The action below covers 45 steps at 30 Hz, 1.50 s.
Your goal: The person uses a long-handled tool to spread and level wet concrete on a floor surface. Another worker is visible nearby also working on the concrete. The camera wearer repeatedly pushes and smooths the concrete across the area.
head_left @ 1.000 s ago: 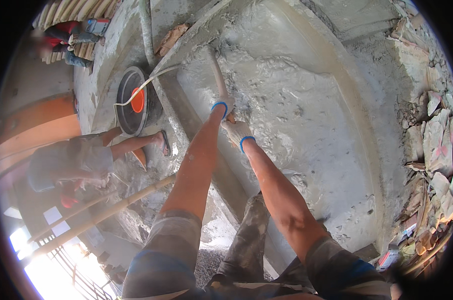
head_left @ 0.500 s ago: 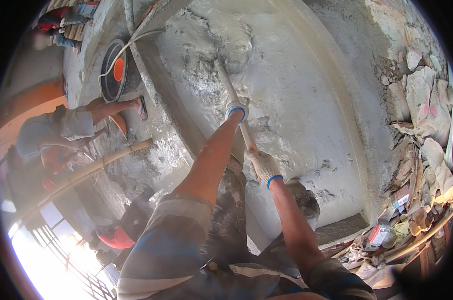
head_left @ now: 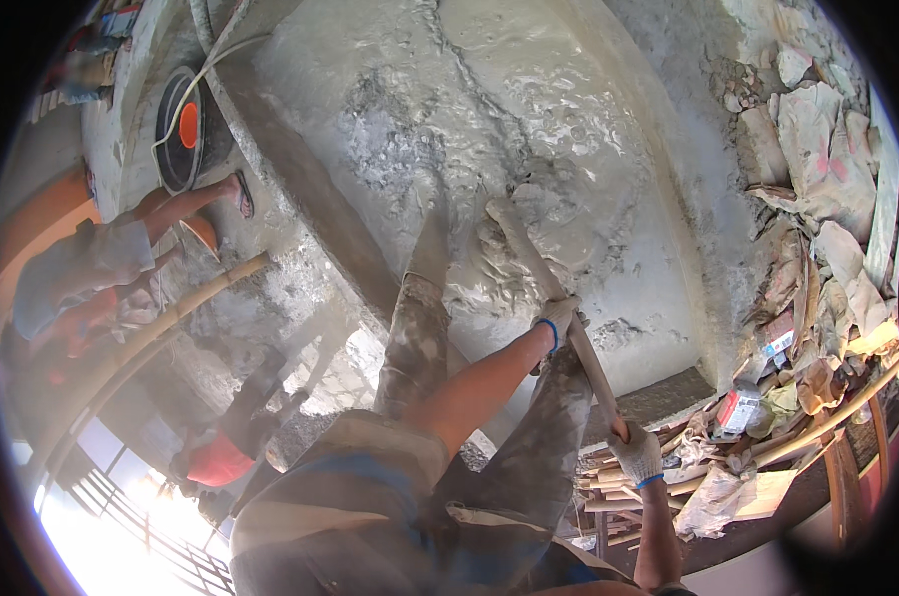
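Trough (head_left: pixel 332 223): It filled most of my head view, its raised wall slanting down the left.
Mix (head_left: pixel 608 238): Grey, wet and churned, it lay across the trough. I judged long, low, even strokes best, since a jerk could have splashed it.
Sacks (head_left: pixel 817 139): Torn and crumpled, they lay heaped outside the right rim.
Co-worker (head_left: pixel 92 258): I saw this person bent over at far left, well apart from the hands.
Left leg (head_left: pixel 414 333): It went down into the mix near the handle; I rated it the chief obstacle, calling for strokes kept to its right.
Pole (head_left: pixel 186 306): It slanted across the left side, outside the trough.
Handle (head_left: pixel 595 372): It slanted over the mix, its far end in the wet; I could not tell what head it bore.
Tub (head_left: pixel 176 164): Black, it stood beyond the left wall.
Left hand (head_left: pixel 565 316): Gloved, it was wrapped round the handle partway along. That wide spacing seemed good for leverage.
Right hand (head_left: pixel 636 452): Gloved, it gripped the handle's near end.
Orange piece (head_left: pixel 188 125): Round, it sat in the tub.
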Motion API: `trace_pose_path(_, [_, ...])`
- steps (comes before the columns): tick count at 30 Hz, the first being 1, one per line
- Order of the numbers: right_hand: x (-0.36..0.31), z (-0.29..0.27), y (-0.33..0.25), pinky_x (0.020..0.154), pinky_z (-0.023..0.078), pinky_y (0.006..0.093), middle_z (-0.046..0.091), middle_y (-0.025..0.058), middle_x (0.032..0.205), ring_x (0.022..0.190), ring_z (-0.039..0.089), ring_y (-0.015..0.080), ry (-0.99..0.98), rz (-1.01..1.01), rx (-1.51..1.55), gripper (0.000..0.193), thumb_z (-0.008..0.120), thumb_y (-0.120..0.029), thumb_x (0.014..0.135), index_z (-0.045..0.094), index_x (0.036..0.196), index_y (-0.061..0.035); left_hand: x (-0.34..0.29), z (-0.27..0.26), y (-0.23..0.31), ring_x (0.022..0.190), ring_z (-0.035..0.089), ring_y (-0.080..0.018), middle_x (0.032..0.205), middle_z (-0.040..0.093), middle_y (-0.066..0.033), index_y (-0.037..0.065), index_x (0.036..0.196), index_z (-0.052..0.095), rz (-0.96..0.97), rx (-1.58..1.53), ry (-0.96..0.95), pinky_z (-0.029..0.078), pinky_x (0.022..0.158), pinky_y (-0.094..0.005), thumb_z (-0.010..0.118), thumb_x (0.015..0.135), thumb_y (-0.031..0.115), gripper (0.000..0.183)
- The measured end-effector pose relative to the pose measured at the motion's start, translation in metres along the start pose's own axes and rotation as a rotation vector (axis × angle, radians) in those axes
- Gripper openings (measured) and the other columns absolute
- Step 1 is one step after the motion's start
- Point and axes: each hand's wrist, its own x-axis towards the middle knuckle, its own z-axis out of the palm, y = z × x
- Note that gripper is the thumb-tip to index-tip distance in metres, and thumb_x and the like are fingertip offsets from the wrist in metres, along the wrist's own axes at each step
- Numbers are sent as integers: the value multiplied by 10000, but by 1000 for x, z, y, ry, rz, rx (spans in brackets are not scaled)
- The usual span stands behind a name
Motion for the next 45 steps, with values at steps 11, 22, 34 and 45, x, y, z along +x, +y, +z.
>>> trace_pose_path(11, [67, 32, -120, 723, 579, 542, 746, 234, 844, 850, 743, 465, 29, -46, 42, 389, 814, -428, 877, 763, 1076, -98, -26, -57, 185, 740, 694, -216, 902, 674, -75, 14, 1082, 668, 72, 129, -45, 647, 656, -408, 799, 952, 183, 250])
trace_pose_path(22, [236, 31, -431, 760, 561, 533, 742, 270, 878, 871, 734, 474, -75, -189, 195, 447, 764, -439, 932, 731, 1079, -18, -10, -95, 535, 633, 685, -222, 825, 663, -91, 2, 1041, 653, 476, 190, 178, 611, 558, -397, 794, 935, 209, 272])
trace_pose_path(34, [358, 49, -752, 474, 509, 381, 653, 41, 690, 531, 634, 180, -369, -295, 798, 464, 766, -484, 962, 674, 883, -36, -57, -141, 755, 609, 668, -216, 826, 687, -114, -5, 1044, 669, 627, 791, 408, 567, 574, -418, 734, 939, 365, 390])
trace_pose_path(45, [295, 84, -586, 448, 467, 343, 622, -13, 669, 510, 587, 129, -364, -193, 923, 412, 803, -478, 930, 691, 883, -84, 1, -140, 609, 1250, 714, -377, 1328, 737, -238, 7, 1334, 701, 447, 1492, 646, 574, 1023, -481, 650, 932, 336, 522])
